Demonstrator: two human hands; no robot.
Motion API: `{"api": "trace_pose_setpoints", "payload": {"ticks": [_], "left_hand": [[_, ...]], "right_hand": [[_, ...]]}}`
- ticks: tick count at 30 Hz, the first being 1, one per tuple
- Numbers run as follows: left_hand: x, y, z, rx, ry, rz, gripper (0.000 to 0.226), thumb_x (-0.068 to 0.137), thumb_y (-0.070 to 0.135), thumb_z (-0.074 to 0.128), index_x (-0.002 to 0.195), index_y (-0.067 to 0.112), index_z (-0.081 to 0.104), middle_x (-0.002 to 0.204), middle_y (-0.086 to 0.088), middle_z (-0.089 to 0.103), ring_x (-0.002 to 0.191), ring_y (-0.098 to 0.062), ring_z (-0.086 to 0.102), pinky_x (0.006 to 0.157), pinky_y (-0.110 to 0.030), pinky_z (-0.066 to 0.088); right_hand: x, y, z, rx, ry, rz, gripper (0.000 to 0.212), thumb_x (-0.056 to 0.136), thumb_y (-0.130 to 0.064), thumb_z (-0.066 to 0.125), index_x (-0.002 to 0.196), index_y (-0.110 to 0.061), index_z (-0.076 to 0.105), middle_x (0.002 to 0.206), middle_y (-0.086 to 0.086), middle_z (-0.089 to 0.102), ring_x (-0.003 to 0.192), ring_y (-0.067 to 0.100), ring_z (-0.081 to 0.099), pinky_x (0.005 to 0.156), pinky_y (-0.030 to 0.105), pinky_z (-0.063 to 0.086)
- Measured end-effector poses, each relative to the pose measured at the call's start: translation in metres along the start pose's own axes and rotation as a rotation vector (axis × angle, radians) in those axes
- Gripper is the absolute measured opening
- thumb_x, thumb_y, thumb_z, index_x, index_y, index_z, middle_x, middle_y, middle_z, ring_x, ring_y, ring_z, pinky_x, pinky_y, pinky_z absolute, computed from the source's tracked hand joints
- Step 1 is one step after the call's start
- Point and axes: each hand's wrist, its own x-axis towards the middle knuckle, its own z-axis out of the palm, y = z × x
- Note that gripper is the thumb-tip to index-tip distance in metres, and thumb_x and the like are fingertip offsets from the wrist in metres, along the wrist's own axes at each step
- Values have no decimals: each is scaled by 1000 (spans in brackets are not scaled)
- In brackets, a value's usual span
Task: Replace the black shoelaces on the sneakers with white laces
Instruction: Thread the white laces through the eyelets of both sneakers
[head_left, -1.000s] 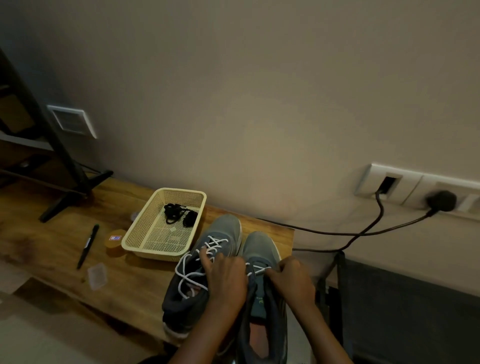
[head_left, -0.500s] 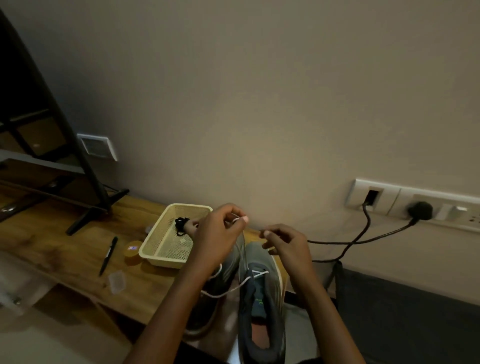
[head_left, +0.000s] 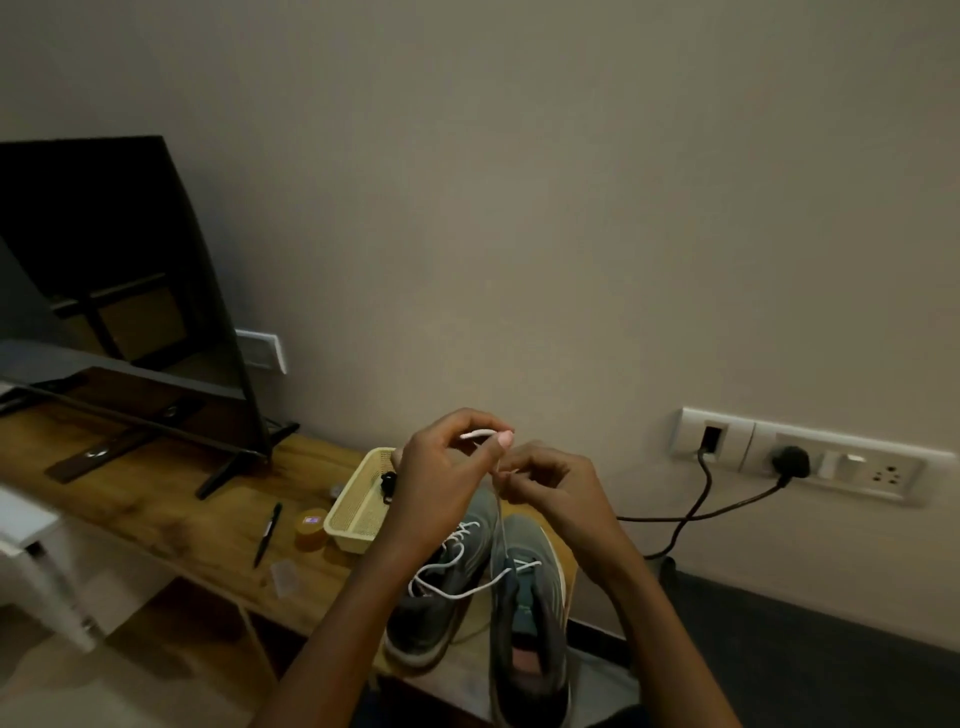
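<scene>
Above the half-laced sneaker (head_left: 530, 540), the white lace (head_left: 500, 525) is pinched taut by the left hand (head_left: 441, 483) and right hand (head_left: 556, 488), seemingly to even its ends.

Plain beige wall (head_left: 519, 208), dimly lit. Wooden TV unit (head_left: 156, 499) carrying a black television (head_left: 104, 249). White socket panel (head_left: 841, 465) with two black cables (head_left: 698, 512) plugged in. Dark floor (head_left: 831, 654) at right.
</scene>
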Motion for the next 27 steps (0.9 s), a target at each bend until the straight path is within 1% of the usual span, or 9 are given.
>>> {"api": "trace_pose_setpoints", "payload": {"ticks": [2,8,11,13,16,18,21,23,27], "left_hand": [[-6,3,2,-145,16,-42,11,84,12,67,84,23,68,79,7,70,80,-6,65,69,-17,51],[-10,-14,12,-387,181,-83,11,86,16,59,89,18,69,74,7,70,75,0,64,68,-14,50],[-8,-50,24,-174,332,-2,15,94,18,53,92,25,66,90,8,68,89,4,61,77,-7,44],[-9,-82,34,18,361,15,18,97,17,48,99,23,64,98,5,64,94,2,59,79,-5,42],[-16,-124,56,141,303,-100,24,95,10,50,114,18,64,104,5,66,95,-5,61,75,-6,44],[-21,-147,71,191,256,-174,27,94,14,54,119,20,61,106,9,64,96,-5,60,73,-5,44],[-24,-173,84,259,182,-232,15,91,15,59,104,24,62,87,9,65,81,-4,61,65,-12,47],[-23,-186,89,313,90,-245,7,91,16,59,91,21,65,80,9,64,76,-5,60,67,-26,49],[-27,-198,110,489,-79,-256,6,91,28,57,90,24,62,94,8,62,93,-12,58,80,-31,44]], "right_hand": [[-3,0,2,13,-3,17,5,83,-3,65,83,0,69,76,7,66,69,13,62,68,22,52],[-1,16,-7,65,-19,172,6,84,-7,64,87,-5,69,80,8,69,70,17,65,68,25,55],[12,67,-14,7,209,372,13,86,0,59,75,-3,66,69,10,64,56,16,58,54,22,48],[15,115,-22,-219,262,512,22,84,1,57,64,-4,61,59,8,58,50,15,53,48,21,43],[14,176,-29,-492,105,664,33,80,-3,58,48,-13,53,40,-4,50,40,9,49,49,24,40],[15,197,-29,-556,41,703,34,79,-9,62,47,-16,49,40,-5,49,43,9,49,53,26,40],[19,205,-31,-641,4,713,35,76,-20,69,51,-16,45,51,0,47,53,16,48,49,24,33],[19,208,-32,-671,-11,720,37,75,-24,70,50,-15,45,50,1,45,51,16,46,47,25,32],[16,215,-37,-657,-41,720,39,80,-21,66,47,-14,47,48,3,45,43,11,41,45,24,31]]}}
